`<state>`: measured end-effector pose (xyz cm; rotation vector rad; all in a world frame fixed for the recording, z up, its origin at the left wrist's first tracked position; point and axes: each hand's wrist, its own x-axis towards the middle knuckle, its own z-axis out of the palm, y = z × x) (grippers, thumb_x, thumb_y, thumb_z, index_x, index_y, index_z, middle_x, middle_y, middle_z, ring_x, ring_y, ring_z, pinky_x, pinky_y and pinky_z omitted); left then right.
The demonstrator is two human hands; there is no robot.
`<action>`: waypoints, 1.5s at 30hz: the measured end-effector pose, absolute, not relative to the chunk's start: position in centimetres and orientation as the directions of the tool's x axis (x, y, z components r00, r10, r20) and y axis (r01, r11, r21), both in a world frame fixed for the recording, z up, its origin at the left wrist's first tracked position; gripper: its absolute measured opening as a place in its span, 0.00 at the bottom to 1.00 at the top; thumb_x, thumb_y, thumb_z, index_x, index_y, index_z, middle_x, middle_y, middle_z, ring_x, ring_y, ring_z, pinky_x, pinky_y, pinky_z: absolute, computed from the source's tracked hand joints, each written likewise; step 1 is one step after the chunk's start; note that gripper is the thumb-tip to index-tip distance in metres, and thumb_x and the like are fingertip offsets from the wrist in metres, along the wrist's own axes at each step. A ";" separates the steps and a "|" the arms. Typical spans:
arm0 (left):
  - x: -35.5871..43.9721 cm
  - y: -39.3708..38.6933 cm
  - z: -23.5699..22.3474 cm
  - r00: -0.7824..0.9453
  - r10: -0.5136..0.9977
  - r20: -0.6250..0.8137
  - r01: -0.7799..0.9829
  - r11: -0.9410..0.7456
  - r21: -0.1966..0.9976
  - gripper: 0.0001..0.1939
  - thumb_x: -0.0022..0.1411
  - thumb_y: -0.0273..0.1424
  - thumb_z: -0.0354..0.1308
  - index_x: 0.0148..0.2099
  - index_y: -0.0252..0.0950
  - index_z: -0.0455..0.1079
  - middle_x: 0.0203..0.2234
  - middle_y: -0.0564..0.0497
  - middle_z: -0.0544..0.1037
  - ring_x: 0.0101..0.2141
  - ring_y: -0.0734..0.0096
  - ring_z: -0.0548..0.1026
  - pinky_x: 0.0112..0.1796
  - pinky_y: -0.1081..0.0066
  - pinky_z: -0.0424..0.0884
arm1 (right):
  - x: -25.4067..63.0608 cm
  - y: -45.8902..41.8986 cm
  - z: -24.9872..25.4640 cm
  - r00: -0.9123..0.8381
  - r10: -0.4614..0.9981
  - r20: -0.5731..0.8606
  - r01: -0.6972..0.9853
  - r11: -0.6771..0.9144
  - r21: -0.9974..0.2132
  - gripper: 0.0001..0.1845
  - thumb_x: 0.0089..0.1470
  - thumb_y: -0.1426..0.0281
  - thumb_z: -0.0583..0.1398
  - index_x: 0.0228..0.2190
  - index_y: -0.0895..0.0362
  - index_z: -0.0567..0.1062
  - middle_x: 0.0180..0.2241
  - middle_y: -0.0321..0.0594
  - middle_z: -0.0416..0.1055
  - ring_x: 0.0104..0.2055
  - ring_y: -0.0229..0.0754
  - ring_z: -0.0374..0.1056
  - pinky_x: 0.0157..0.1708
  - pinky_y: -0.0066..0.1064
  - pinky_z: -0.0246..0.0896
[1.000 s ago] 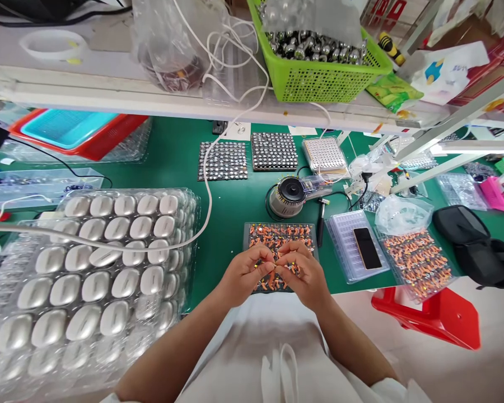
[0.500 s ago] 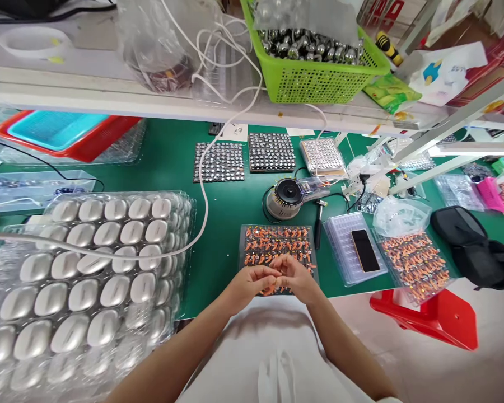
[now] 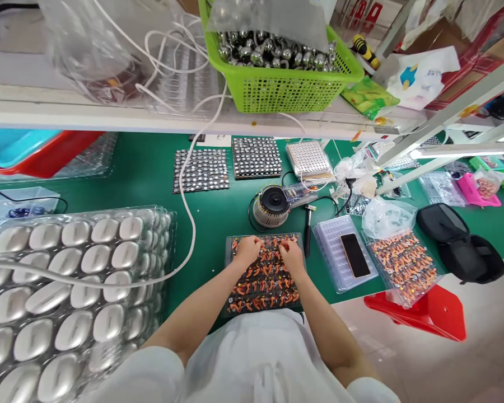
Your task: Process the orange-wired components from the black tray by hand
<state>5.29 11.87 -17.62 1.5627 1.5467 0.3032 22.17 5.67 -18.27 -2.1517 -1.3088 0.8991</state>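
In front of me lies a dark tray (image 3: 228, 253) with rows of small orange parts (image 3: 265, 287) that have shiny bits among them. My left hand (image 3: 248, 251) is over its upper left part, fingertips pinched together close to the parts. On the other side, my right hand (image 3: 293, 258) reaches to the upper right rows, with its fingers curled together too. A gap separates the two hands. Whatever lies between the fingertips of either hand is too small or hidden to make out.
Beyond the tray stands a round device (image 3: 273, 206) with a black top, and a small hammer (image 3: 308, 229) lies beside it. A phone (image 3: 355, 255) rests on clear trays at right. Stacked trays of silver cases (image 3: 82, 260) fill the left, near a hanging white cable (image 3: 187, 210).
My hands were together over the tray's near part, fingertips meeting. They have since separated and moved forward to its far rows. The view has shifted, so more of the tray shows.
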 end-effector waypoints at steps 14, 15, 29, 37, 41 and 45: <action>6.0 12.8 -17.0 0.210 0.906 -0.368 0.681 0.135 0.720 0.13 0.63 0.29 0.49 0.43 0.30 0.73 0.41 0.36 0.76 0.46 0.55 0.73 0.46 0.63 0.65 | 20.1 8.5 -17.0 0.313 0.879 -0.359 0.639 -0.475 -0.605 0.14 0.54 0.64 0.56 0.29 0.60 0.76 0.32 0.50 0.75 0.37 0.47 0.70 0.37 0.32 0.58; 5.7 12.5 -16.2 0.239 0.906 -0.350 0.644 0.122 0.755 0.15 0.63 0.29 0.48 0.46 0.30 0.72 0.44 0.36 0.76 0.47 0.56 0.72 0.48 0.63 0.65 | 20.0 8.0 -16.1 0.281 0.891 -0.358 0.616 -0.453 -0.644 0.15 0.55 0.63 0.55 0.29 0.60 0.76 0.31 0.47 0.75 0.36 0.45 0.69 0.36 0.30 0.59; -0.3 5.2 -4.6 0.496 0.798 -0.344 0.086 0.349 0.933 0.16 0.57 0.40 0.59 0.42 0.34 0.76 0.35 0.48 0.79 0.35 0.68 0.74 0.37 0.72 0.69 | 19.2 2.0 -3.4 -0.188 0.882 -0.431 0.281 -0.372 -0.884 0.14 0.52 0.59 0.60 0.24 0.58 0.70 0.19 0.30 0.59 0.21 0.32 0.51 0.20 0.25 0.44; -1.5 3.7 -3.5 0.543 0.766 -0.345 0.005 0.408 0.913 0.15 0.55 0.38 0.61 0.41 0.34 0.76 0.29 0.50 0.78 0.29 0.73 0.72 0.32 0.73 0.68 | 17.9 0.0 -1.2 -0.128 0.908 -0.399 0.345 -0.336 -0.876 0.13 0.51 0.60 0.60 0.23 0.56 0.70 0.17 0.31 0.59 0.20 0.32 0.51 0.18 0.25 0.43; -1.5 3.2 -3.6 0.535 0.778 -0.329 -0.059 0.422 0.905 0.15 0.52 0.36 0.64 0.41 0.34 0.75 0.32 0.49 0.79 0.32 0.71 0.74 0.34 0.73 0.70 | 17.7 -0.4 -0.6 -0.144 0.906 -0.398 0.321 -0.338 -0.885 0.13 0.51 0.60 0.59 0.23 0.57 0.70 0.18 0.31 0.60 0.20 0.32 0.51 0.19 0.25 0.44; -1.4 2.6 -3.4 0.512 0.803 -0.304 -0.055 0.384 0.921 0.13 0.53 0.36 0.63 0.39 0.34 0.74 0.32 0.49 0.78 0.32 0.71 0.74 0.35 0.72 0.70 | 17.7 -0.7 -0.7 -0.175 0.892 -0.417 0.245 -0.371 -0.896 0.15 0.52 0.59 0.59 0.22 0.57 0.70 0.18 0.30 0.58 0.20 0.32 0.50 0.20 0.26 0.42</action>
